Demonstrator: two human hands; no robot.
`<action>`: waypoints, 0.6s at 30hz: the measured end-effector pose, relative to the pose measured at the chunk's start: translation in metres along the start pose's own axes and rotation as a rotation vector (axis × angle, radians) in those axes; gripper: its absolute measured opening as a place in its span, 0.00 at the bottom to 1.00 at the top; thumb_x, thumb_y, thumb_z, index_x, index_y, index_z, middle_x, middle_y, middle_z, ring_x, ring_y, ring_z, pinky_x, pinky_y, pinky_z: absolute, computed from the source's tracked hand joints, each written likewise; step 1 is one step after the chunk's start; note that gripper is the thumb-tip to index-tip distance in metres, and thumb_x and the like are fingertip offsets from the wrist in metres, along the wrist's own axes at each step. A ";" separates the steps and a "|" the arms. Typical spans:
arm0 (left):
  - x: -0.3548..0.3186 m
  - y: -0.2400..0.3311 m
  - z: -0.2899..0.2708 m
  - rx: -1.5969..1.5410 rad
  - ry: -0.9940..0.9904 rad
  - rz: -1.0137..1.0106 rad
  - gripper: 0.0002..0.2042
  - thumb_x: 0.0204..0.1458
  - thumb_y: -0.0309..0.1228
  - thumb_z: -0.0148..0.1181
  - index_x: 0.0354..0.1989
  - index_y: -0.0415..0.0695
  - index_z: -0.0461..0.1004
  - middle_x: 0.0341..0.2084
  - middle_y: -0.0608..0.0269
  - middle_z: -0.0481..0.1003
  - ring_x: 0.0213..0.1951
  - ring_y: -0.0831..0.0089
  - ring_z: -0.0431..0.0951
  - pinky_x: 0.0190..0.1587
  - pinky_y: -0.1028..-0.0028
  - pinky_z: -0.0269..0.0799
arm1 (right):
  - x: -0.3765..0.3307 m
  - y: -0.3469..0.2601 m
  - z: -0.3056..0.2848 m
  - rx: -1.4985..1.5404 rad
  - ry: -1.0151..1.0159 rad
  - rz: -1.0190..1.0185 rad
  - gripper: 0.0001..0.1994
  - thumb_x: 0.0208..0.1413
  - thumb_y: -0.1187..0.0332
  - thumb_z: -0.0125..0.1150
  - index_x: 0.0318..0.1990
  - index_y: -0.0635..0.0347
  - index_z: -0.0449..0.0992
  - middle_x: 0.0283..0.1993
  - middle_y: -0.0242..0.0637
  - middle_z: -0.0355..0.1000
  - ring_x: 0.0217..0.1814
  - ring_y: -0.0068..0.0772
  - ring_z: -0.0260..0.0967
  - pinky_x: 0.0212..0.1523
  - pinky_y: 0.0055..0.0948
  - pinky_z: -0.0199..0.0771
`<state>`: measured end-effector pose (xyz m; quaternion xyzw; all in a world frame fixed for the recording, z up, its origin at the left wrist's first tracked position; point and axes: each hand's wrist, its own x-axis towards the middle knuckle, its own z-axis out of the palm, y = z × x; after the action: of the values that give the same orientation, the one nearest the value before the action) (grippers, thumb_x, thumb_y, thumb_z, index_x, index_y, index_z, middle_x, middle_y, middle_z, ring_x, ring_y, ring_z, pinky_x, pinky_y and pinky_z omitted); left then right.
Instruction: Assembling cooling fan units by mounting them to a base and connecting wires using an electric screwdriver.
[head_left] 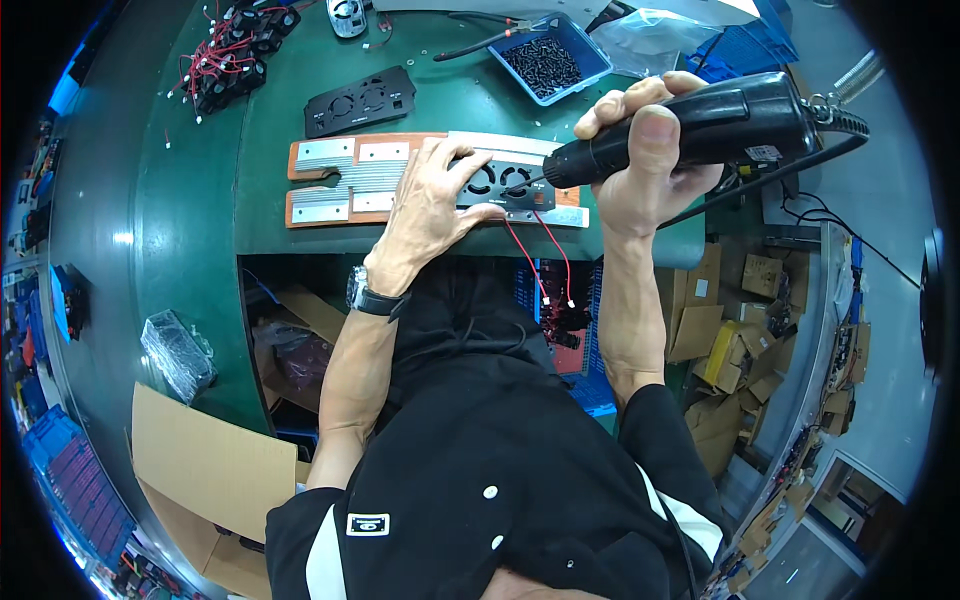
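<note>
My right hand (650,165) is wrapped round a black electric screwdriver (715,120), held almost level, its thin bit pointing left. The bit's tip meets a black metal panel (510,187) with round fan cutouts. Over the panel's left part lies my left hand (432,190), thumb and fingers gripping its two long edges. Beneath the panel is a wooden fixture board (372,218) with silver metal plates on it. Two red wires (560,250) with white connectors hang from the panel's near edge, over the table's front.
A blue bin of black screws (550,65) stands at the back, beside pliers (490,38) and a clear plastic bag (645,42). Another black panel (360,101) lies behind the board. Small black fans with red wires (225,65) are piled far left. An open carton (215,465) stands near left.
</note>
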<state>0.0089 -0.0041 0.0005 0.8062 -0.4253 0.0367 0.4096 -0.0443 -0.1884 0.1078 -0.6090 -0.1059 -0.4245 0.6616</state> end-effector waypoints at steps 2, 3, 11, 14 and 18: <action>0.000 -0.001 0.000 -0.017 -0.002 -0.010 0.33 0.37 0.40 0.81 0.54 0.39 0.79 0.50 0.52 0.74 0.54 0.54 0.72 0.58 0.60 0.72 | 0.001 0.000 0.000 -0.004 -0.017 0.004 0.23 0.60 0.65 0.70 0.57 0.64 0.67 0.37 0.37 0.73 0.36 0.31 0.76 0.31 0.33 0.86; 0.000 -0.001 0.000 -0.030 -0.005 -0.013 0.33 0.37 0.40 0.81 0.53 0.39 0.79 0.50 0.52 0.74 0.54 0.54 0.72 0.58 0.60 0.71 | 0.001 0.000 0.001 -0.007 -0.048 -0.004 0.23 0.60 0.65 0.70 0.57 0.64 0.67 0.37 0.37 0.73 0.36 0.31 0.76 0.31 0.33 0.86; -0.002 -0.001 0.003 -0.071 -0.020 -0.024 0.33 0.39 0.35 0.80 0.56 0.40 0.76 0.50 0.53 0.73 0.54 0.54 0.72 0.58 0.59 0.71 | 0.004 0.010 0.003 -0.028 -0.265 0.003 0.25 0.57 0.66 0.74 0.57 0.61 0.68 0.39 0.40 0.74 0.36 0.32 0.77 0.32 0.33 0.85; -0.002 -0.001 0.003 -0.071 -0.016 -0.021 0.33 0.39 0.36 0.80 0.56 0.40 0.76 0.50 0.53 0.73 0.54 0.53 0.72 0.58 0.58 0.71 | 0.001 0.015 0.004 -0.036 -0.267 0.004 0.26 0.57 0.64 0.74 0.58 0.60 0.66 0.39 0.40 0.73 0.36 0.32 0.76 0.32 0.33 0.84; -0.003 -0.002 0.004 -0.104 -0.024 -0.037 0.33 0.40 0.37 0.80 0.57 0.40 0.75 0.50 0.52 0.73 0.54 0.52 0.71 0.58 0.58 0.71 | -0.002 0.013 0.015 0.017 -0.232 0.017 0.27 0.58 0.63 0.74 0.58 0.61 0.64 0.38 0.40 0.72 0.35 0.32 0.75 0.31 0.34 0.83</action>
<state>0.0078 -0.0041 -0.0046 0.7918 -0.4167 -0.0028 0.4466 -0.0307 -0.1750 0.1007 -0.6494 -0.1803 -0.3446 0.6535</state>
